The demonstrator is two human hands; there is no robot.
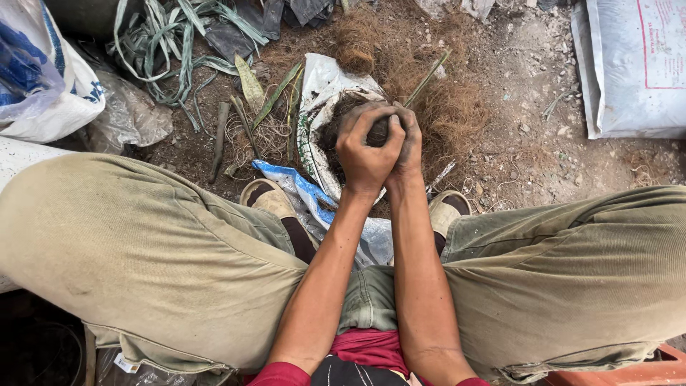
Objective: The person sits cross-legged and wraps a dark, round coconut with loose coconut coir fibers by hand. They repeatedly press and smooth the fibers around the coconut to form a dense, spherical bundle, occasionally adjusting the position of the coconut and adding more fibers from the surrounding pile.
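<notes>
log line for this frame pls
left hand: cupped on dark clump | right hand: pressed on same clump | below: open white sack | right: brown fibre pile

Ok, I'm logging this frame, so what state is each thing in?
Left hand: closed around a dark clump.
Right hand: clasped against the left.
Dark clump: squeezed between both hands.
White sack: open, crumpled.
Coconut fibre pile: loose on the ground.
Grey bag: lying flat.

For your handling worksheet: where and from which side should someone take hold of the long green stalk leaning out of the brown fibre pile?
Probably the stalk's free upper end, pinched from above and the right: that part slants clear of the fibre pile, while its base disappears behind the hands.
</notes>
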